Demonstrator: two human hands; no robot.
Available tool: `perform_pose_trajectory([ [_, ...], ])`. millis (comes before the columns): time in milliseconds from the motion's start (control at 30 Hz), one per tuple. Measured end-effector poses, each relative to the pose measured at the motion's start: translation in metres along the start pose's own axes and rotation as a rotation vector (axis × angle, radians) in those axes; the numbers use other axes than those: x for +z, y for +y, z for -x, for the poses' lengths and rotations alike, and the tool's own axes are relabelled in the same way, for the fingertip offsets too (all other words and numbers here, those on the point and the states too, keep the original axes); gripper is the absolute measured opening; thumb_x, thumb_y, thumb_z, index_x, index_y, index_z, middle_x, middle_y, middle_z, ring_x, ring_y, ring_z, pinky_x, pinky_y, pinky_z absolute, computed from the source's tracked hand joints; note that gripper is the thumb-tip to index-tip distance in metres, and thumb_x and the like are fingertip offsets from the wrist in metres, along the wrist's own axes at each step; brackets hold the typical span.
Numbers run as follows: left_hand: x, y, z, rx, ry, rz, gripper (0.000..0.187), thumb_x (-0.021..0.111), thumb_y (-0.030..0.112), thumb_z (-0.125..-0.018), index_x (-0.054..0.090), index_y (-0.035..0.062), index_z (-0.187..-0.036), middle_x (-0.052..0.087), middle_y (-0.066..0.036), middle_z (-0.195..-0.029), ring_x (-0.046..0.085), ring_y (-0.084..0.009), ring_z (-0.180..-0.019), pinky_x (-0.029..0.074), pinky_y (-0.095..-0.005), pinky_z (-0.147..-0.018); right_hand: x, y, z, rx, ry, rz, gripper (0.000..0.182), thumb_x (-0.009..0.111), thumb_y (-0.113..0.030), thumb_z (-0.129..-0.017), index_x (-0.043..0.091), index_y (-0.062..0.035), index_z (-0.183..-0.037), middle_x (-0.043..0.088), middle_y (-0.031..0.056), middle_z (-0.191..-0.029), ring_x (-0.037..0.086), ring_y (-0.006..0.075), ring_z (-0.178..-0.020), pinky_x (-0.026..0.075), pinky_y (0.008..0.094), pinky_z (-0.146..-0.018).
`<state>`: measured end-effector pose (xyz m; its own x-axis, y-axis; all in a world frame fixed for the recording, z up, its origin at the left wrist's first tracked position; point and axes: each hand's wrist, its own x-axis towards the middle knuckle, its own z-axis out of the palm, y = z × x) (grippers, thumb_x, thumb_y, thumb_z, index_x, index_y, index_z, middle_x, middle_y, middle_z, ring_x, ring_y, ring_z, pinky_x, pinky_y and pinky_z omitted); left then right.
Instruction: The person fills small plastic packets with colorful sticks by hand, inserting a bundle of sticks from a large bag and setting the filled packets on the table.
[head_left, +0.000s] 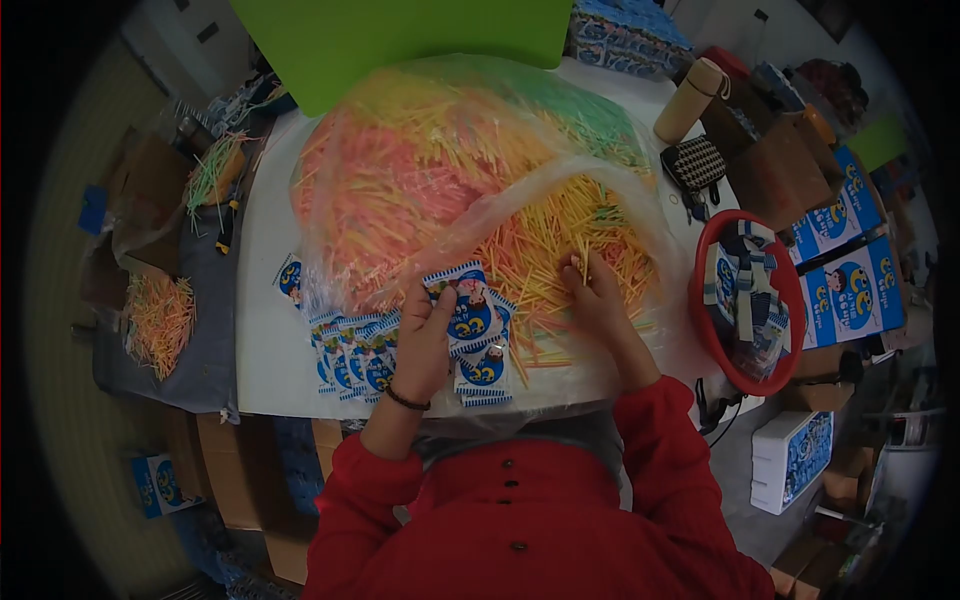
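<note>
My left hand (426,338), with a dark bead bracelet at the wrist, is closed on a blue and white printed packet (470,310). Further right, my right hand (597,296) pinches a few thin yellow sticks (583,268) at the edge of a heap of loose sticks (530,245). Those sticks are yellow, orange and pink, and lie in the mouth of a large clear plastic bag (400,190). More printed packets (350,360) overlap on the white table in front of the bag, left of and below my left hand.
A red basket (702,330) holding packets stands at the right, near a beige flask (690,98) and a checked pouch (694,163). Behind the bag rises a green board (410,45). More sticks (160,325) lie on a grey surface at the left. Blue cartons (850,290) stand far right.
</note>
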<state>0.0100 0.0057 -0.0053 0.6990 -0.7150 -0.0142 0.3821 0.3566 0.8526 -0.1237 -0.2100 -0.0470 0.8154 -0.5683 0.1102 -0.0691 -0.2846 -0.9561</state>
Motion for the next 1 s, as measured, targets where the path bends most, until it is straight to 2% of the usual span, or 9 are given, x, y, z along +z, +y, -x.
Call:
perform_pose_trajectory([
  [133, -0.004, -0.007, 0.001, -0.268, -0.005, 0.249, 0.026, 0.049, 0.012, -0.100, 0.047, 0.0087, -0.125, 0.063, -0.006, -0.110, 0.064, -0.0140, -0.097, 0.056, -0.0301, -0.081, 0.004, 0.008, -0.004, 0.064, 0.084, -0.379, 0.014, 0.052, -0.014, -0.099, 0.051, -0.0054, -0.110, 0.056, 0.0012, -0.095, 0.053, 0.0107, -0.087, 0.046, 0.0259, -0.081],
  [300, 0.006, 0.002, 0.004, -0.426, 0.096, 0.412, 0.030, 0.050, 0.015, -0.100, 0.044, 0.0073, -0.128, 0.062, -0.007, -0.114, 0.065, -0.0154, -0.097, 0.057, -0.0327, -0.082, -0.004, -0.022, -0.010, 0.551, 0.295, -1.200, 0.014, 0.048, -0.014, -0.100, 0.054, -0.0056, -0.109, 0.058, 0.0045, -0.096, 0.057, 0.0154, -0.089, 0.047, 0.0289, -0.081],
  [433, 0.005, -0.008, 0.007, -0.385, 0.014, 0.331, 0.027, 0.054, 0.017, -0.098, 0.054, 0.0030, -0.122, 0.066, -0.006, -0.108, 0.066, -0.0148, -0.094, 0.056, -0.0319, -0.082, 0.008, -0.017, 0.001, 0.402, 0.295, -1.064, 0.015, 0.047, -0.014, -0.100, 0.053, -0.0053, -0.111, 0.059, 0.0045, -0.100, 0.056, 0.0136, -0.093, 0.046, 0.0265, -0.081],
  [500, 0.006, -0.010, 0.010, -0.325, -0.046, 0.223, 0.020, 0.056, 0.014, -0.097, 0.065, 0.0035, -0.111, 0.069, -0.005, -0.100, 0.067, -0.0137, -0.089, 0.056, -0.0286, -0.079, 0.013, 0.005, 0.005, 0.122, 0.202, -0.543, 0.017, 0.046, -0.016, -0.101, 0.052, -0.0041, -0.112, 0.059, 0.0050, -0.099, 0.057, 0.0158, -0.096, 0.047, 0.0306, -0.090],
  [633, -0.004, -0.019, 0.011, -0.182, -0.046, -0.033, 0.023, 0.057, 0.012, -0.095, 0.064, 0.0017, -0.114, 0.070, -0.004, -0.097, 0.067, -0.0124, -0.084, 0.054, -0.0266, -0.075, 0.007, 0.002, 0.009, 0.221, 0.215, -0.524, 0.015, 0.047, -0.015, -0.101, 0.053, -0.0040, -0.109, 0.060, 0.0057, -0.099, 0.057, 0.0143, -0.094, 0.047, 0.0295, -0.088],
  [733, -0.004, -0.018, 0.000, 0.113, -0.088, -0.625, 0.030, 0.061, 0.010, -0.092, 0.061, -0.0001, -0.120, 0.069, -0.005, -0.092, 0.065, -0.0142, -0.079, 0.052, -0.0272, -0.070, 0.001, -0.004, 0.006, -0.060, 0.182, -0.176, 0.012, 0.048, -0.014, -0.100, 0.053, -0.0052, -0.106, 0.060, 0.0051, -0.095, 0.057, 0.0130, -0.091, 0.045, 0.0269, -0.084],
  [800, 0.003, -0.017, -0.009, 0.680, -0.043, -1.272, 0.034, 0.061, 0.009, -0.090, 0.058, 0.0011, -0.123, 0.065, -0.008, -0.085, 0.062, -0.0215, -0.078, 0.049, -0.0313, -0.072, 0.004, 0.000, 0.007, -0.132, 0.161, 0.261, 0.009, 0.052, -0.009, -0.097, 0.056, -0.0038, -0.102, 0.063, 0.0066, -0.096, 0.059, 0.0160, -0.088, 0.047, 0.0291, -0.076],
  [933, 0.011, -0.020, -0.008, 0.578, 0.065, -1.084, 0.035, 0.059, 0.007, -0.089, 0.057, 0.0038, -0.124, 0.062, -0.013, -0.091, 0.060, -0.0290, -0.087, 0.046, -0.0349, -0.078, 0.005, 0.016, 0.009, -0.157, 0.130, 0.239, 0.009, 0.054, -0.005, -0.094, 0.057, -0.0036, -0.103, 0.061, 0.0066, -0.097, 0.059, 0.0167, -0.089, 0.047, 0.0284, -0.078],
  [1000, 0.005, -0.011, -0.008, 0.068, 0.021, -0.928, 0.039, 0.057, 0.007, -0.090, 0.054, 0.0034, -0.128, 0.060, -0.018, -0.108, 0.058, -0.0320, -0.097, 0.045, -0.0388, -0.085, 0.003, 0.016, 0.007, 0.017, 0.131, -0.150, 0.011, 0.054, -0.004, -0.094, 0.058, -0.0035, -0.104, 0.060, 0.0058, -0.098, 0.058, 0.0153, -0.090, 0.046, 0.0270, -0.079],
])
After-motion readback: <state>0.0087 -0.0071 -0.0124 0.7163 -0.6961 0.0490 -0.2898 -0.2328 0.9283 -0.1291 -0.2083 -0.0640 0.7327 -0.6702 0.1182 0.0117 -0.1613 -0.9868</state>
